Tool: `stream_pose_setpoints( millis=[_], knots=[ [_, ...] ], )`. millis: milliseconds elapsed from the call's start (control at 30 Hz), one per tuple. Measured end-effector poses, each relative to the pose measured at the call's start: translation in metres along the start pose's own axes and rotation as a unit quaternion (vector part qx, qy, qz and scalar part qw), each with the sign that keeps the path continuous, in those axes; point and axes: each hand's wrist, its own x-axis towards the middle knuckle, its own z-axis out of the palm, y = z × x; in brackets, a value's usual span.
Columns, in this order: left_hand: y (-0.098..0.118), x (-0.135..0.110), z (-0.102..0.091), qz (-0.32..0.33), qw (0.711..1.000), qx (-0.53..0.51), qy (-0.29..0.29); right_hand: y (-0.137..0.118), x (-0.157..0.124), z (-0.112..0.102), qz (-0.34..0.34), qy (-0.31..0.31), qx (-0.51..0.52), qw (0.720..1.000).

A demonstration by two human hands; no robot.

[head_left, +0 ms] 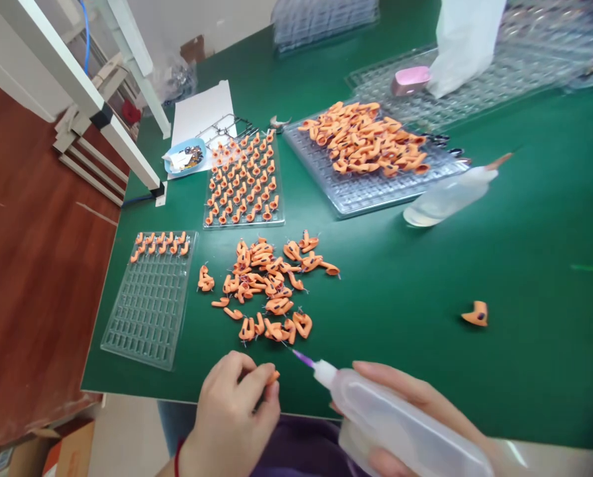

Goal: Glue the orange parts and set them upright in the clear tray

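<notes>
Close to the front edge of the green table, my left hand [239, 404] pinches a small orange curved piece [273, 377], mostly covered by the fingers. My right hand [415, 404] is wrapped around a translucent squeeze bottle [376, 411]. Its purple needle tip [303, 358] points up and left, a little to the right of the held piece and apart from it. Just beyond both hands lies a loose pile of similar orange pieces [261, 281], some with dark spots and thin wires.
A partly filled clear tray [147, 311] lies left, a fuller tray [244, 179] behind the pile. Stacked trays [348, 205] carry heaped orange pieces [366, 136]. Another bottle [440, 199] leans at right, near a single orange piece [476, 314]. A white metal post [77, 86] rises at the left edge.
</notes>
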Motion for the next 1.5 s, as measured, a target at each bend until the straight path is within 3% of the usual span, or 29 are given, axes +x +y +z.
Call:
stream_pose_setpoints(
  millis=[167,467,967,1133,1300,1500],
  knots=[
    [0.009,-0.005,0.005,0.012,0.997,-0.071,-0.027,-0.003,0.017,0.009,-0.079,-0.081,0.003,0.994],
    [0.013,-0.004,0.005,0.042,0.994,-0.093,-0.038,0.004,0.013,0.006,-0.052,-0.127,0.032,0.99],
    [0.012,-0.004,0.008,0.028,0.988,-0.151,-0.026,0.002,0.015,0.007,-0.029,-0.121,0.068,0.99],
    [0.008,-0.004,0.006,0.032,0.993,-0.108,-0.025,0.005,0.011,-0.001,-0.042,-0.096,0.055,0.993],
    [0.003,-0.006,0.01,0.022,0.999,0.023,-0.021,0.01,-0.001,-0.016,-0.011,-0.022,-0.052,0.998],
    [0.003,-0.009,0.014,0.034,0.997,0.072,-0.022,0.014,-0.001,-0.018,-0.04,-0.053,-0.109,0.992]
  ],
)
